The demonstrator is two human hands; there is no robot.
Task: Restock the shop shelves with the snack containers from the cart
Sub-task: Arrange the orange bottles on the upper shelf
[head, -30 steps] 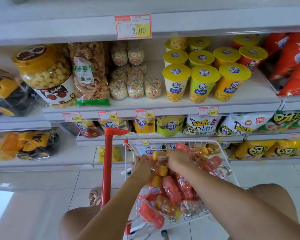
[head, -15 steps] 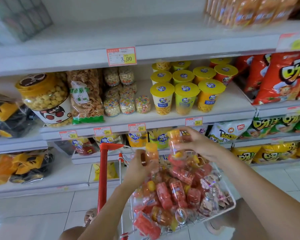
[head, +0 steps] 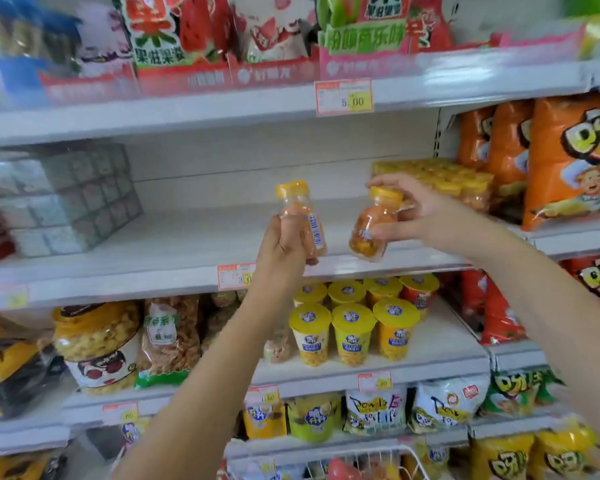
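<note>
Snack containers (head: 305,220) up at the fingers (head: 385,233), one per hand, before the middle shelf (head: 174,244). Far left of the fingers, on that shelf, a wrapped pack of boxes (head: 66,199), blurred, print unreadable. Left hand (head: 283,258) wrapped round the left container (head: 307,209), upright, yellow-capped, lower part half covered. Just right, not touching, the right container (head: 371,230), tilted, pinched at cap and belly by the right hand (head: 433,216). Behind those fingers, stacked yellow-capped bottles (head: 444,178), partly hidden. Further right, orange bags (head: 568,161), cut off. Below the wrists, cart (head: 378,452) rim, contents blurred.
</note>
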